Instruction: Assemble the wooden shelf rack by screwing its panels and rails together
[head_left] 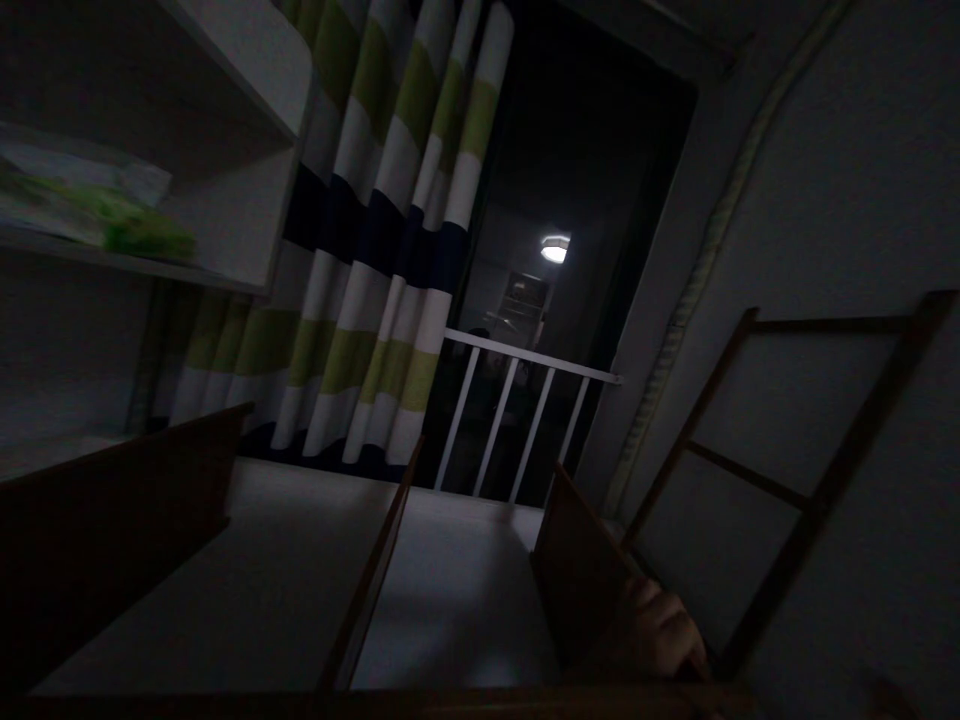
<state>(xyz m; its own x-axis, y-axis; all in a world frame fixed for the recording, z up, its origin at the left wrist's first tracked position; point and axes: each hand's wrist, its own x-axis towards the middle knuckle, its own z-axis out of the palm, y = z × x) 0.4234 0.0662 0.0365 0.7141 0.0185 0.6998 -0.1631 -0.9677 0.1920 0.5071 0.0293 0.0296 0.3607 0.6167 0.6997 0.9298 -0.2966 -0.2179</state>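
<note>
My right hand (670, 632) is low on the right, its fingers bent and closed over the upper edge of a dark brown wooden panel (581, 575). Part of the hand fades into shadow, and the fingertips are hidden. The panel stands upright beside a pale flat board (457, 580). A thin wooden divider (379, 570) rises at the middle of this board, and another brown panel (127, 530) stands on its left side. My left hand is out of view.
A striped curtain (375, 230) hangs behind, beside a dark window with a white railing (525, 355). A wooden ladder-like frame (817, 500) leans at the right wall. A white shelf (247, 240) juts in at upper left, holding a green-and-white bag (112, 205). Light is dim.
</note>
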